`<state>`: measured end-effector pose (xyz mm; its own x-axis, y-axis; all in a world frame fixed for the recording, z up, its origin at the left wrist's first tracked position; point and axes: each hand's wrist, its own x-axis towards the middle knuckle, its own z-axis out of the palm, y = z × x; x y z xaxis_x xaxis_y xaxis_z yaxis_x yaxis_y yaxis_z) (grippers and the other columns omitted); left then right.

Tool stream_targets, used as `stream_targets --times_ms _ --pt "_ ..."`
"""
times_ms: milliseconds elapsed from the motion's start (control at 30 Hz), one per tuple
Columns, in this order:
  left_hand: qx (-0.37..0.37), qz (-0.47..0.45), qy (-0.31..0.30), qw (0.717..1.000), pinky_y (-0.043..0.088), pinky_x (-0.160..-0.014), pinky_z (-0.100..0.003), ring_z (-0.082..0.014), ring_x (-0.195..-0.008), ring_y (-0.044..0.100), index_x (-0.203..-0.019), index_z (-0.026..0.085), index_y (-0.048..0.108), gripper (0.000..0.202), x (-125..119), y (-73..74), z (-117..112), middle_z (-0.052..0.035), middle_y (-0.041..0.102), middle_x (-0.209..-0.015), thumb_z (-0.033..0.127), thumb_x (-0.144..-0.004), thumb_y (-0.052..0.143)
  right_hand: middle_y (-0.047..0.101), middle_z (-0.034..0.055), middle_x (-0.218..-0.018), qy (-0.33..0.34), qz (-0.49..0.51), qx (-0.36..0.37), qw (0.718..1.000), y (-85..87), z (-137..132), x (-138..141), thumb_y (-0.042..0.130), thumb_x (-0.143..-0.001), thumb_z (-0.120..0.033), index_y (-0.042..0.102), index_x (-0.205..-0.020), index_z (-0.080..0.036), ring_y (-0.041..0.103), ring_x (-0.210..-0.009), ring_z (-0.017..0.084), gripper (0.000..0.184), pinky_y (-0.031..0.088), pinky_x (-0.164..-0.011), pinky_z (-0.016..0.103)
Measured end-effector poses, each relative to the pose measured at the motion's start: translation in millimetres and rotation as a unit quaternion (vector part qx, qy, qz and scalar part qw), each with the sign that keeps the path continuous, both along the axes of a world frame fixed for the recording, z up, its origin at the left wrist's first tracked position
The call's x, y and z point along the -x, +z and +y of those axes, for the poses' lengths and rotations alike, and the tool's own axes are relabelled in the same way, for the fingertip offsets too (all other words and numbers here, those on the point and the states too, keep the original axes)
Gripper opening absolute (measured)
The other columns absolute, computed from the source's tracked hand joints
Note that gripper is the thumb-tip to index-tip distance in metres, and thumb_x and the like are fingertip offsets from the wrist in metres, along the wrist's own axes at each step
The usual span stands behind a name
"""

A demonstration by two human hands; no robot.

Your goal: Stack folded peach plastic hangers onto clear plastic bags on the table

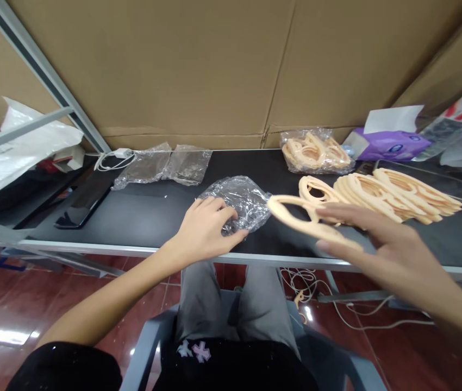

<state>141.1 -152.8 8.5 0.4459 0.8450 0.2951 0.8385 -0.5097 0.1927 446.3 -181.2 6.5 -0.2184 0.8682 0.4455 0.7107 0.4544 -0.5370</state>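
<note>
My left hand (210,225) is on a crumpled clear plastic bag (243,198) near the front of the black tabletop, its curled fingers and thumb gripping the near edge. In my right hand (394,250) is a flat cream-coloured piece (292,220), shaped like a glasses frame, pinched between thumb and fingers. Its left tip reaches the right side of the bag. Just beyond this hand lies a fanned-out stack of similar cream pieces (373,190). Motion blurs the right hand slightly.
A filled clear bag of cream pieces (314,152) lies at the back, beside a purple tissue pack (394,144). Two flat clear bags (166,165) lie back left, near a white charger cable (111,159) and a black glossy object (82,203). A metal frame post (47,76) stands left.
</note>
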Motion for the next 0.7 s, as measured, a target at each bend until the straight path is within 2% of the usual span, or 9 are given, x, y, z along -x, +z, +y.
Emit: stream_targets --times_ms 133,333,533,600,700 --pt "-0.014 0.038 0.024 0.999 0.045 -0.089 -0.044 -0.0305 -0.100 0.066 -0.088 0.018 0.072 0.031 -10.1 0.7 6.8 -0.0102 0.075 -0.096 0.049 -0.087 0.068 0.068 0.0086 -0.137 0.065 -0.046 -0.036 0.996 -3.4 -14.1 24.0 0.070 -0.089 -0.044 0.071 -0.124 -0.031 0.065 -0.126 0.032 0.038 0.054 -0.105 0.055" --pt "0.000 0.077 0.018 0.997 0.046 -0.086 -0.046 -0.0333 -0.096 0.066 -0.081 0.018 0.069 0.031 -19.2 1.9 15.5 -0.0126 0.075 -0.088 0.049 -0.084 0.066 0.071 0.0091 -0.133 0.077 -0.073 -0.022 0.994 -7.8 -8.8 30.5 0.067 -0.088 -0.043 0.073 -0.121 -0.029 0.067 -0.123 0.034 0.035 0.056 -0.102 0.057" --pt "0.042 0.112 0.019 0.993 0.048 -0.077 -0.044 -0.0326 -0.083 0.069 -0.071 0.018 0.069 0.010 -26.0 10.7 19.3 -0.0132 0.075 -0.083 0.023 -0.076 0.063 0.071 0.0068 -0.132 0.060 -0.052 -0.005 0.997 -10.3 -14.3 29.7 0.068 -0.088 -0.044 0.073 -0.120 -0.033 0.068 -0.120 0.033 0.034 0.056 -0.100 0.056" --pt "0.040 0.097 0.017 0.994 0.048 -0.074 -0.044 -0.0328 -0.080 0.069 -0.069 0.017 0.070 0.011 -27.3 12.4 19.4 -0.0137 0.074 -0.081 0.020 -0.076 0.061 0.071 0.0070 -0.131 0.054 -0.044 -0.010 0.998 -10.4 -15.2 30.6 0.068 -0.088 -0.043 0.073 -0.119 -0.032 0.068 -0.120 0.032 0.033 0.057 -0.100 0.055" --pt "0.023 0.027 0.019 0.999 0.047 -0.071 -0.040 -0.0299 -0.079 0.068 -0.070 0.018 0.070 0.013 -27.0 13.3 16.0 -0.0100 0.074 -0.081 0.021 -0.077 0.060 0.072 0.0077 -0.130 0.051 -0.039 -0.016 0.998 -10.6 -16.0 35.3 0.067 -0.089 -0.041 0.073 -0.117 -0.029 0.069 -0.118 0.031 0.031 0.058 -0.099 0.053"
